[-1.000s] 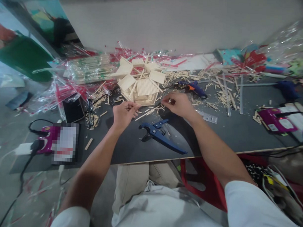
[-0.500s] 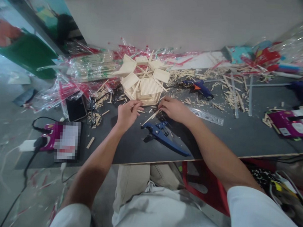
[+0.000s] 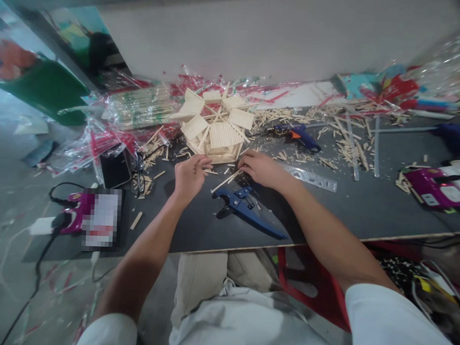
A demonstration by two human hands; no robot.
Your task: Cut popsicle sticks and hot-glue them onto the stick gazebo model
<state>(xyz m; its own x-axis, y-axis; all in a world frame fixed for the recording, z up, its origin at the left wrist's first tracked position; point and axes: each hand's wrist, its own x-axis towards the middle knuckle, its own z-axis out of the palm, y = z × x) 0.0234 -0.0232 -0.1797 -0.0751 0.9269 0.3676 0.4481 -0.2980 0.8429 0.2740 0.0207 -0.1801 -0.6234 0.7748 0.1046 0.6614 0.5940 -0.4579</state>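
Pinches a short stick (image 3: 206, 165) in the left grip (image 3: 190, 175), presses the right grip (image 3: 261, 168) together on a long stick (image 3: 225, 181); holds both just short of the stick-built model house (image 3: 216, 134), with the blue cutter (image 3: 247, 211) handy just behind.

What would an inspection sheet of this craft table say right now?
Surface: dark tabletop, strewn with stick offcuts.
Job's things: stick model at the back; long stick lying between the hands; blue cutter lying just in front of them.
Clutter: glue gun, metal ruler, phone, crumpled plastic wrappers.
Grips: left hand has its fingertips drawn together by the model, hold unclear; right hand is curled, fingertips down at the long stick's end.
Cables: black cable runs from the purple device off the table.
Surroundings: grey wall behind; red stool under the table.
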